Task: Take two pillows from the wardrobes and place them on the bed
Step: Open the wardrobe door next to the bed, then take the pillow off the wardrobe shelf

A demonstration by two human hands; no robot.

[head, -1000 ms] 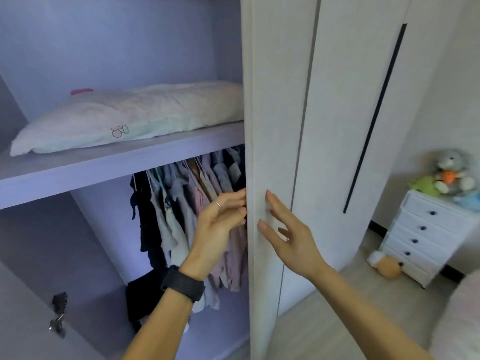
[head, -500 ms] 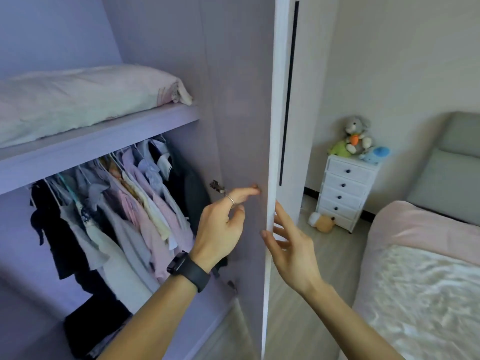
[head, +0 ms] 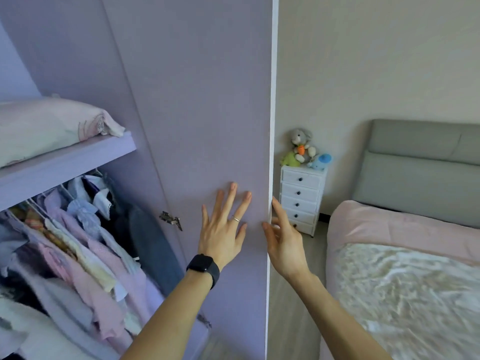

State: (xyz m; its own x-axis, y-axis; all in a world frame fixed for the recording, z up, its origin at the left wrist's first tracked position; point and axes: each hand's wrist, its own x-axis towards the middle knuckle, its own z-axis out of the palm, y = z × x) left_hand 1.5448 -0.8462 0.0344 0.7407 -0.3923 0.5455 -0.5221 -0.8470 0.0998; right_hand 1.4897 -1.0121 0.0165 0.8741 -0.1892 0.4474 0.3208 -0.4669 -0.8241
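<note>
While flat, hands (head: 224,229) on door (head: 202,113)

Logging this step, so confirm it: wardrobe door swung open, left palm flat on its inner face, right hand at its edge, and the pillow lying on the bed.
One detail is wrong. The head view shows the pillow on the wardrobe's upper shelf, above the hanging clothes, not on the bed. The rest holds: the left hand lies flat on the open door and the right hand is at its edge.
</note>
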